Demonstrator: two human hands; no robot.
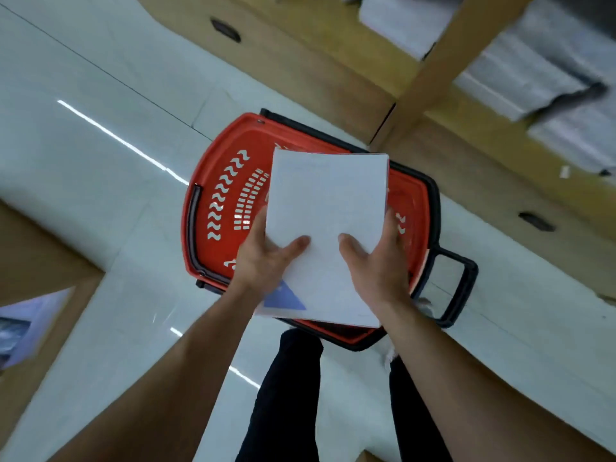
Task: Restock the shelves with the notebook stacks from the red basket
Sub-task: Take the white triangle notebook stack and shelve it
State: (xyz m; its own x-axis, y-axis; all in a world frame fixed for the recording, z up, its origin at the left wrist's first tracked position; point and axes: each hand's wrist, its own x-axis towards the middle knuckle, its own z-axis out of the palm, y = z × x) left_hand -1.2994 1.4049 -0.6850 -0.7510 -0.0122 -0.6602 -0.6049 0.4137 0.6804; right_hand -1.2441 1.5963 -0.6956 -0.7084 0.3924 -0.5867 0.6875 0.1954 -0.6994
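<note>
A white notebook stack point(326, 208) with a blue triangle at its near left corner is held above the red basket point(220, 208), which stands on the floor. My left hand point(263, 258) grips the stack's near left edge, thumb on top. My right hand point(380, 261) grips the near right edge, thumb also on top. The stack hides most of the basket's inside; the visible left part of the basket floor shows nothing in it.
Wooden shelves point(443, 61) at the upper right hold rows of white notebook stacks point(520, 78), with drawer fronts point(226, 30) below. Another wooden unit point(33, 255) stands at the left. The glossy white floor point(83, 111) lies between. My dark-trousered legs point(283, 395) are below the basket.
</note>
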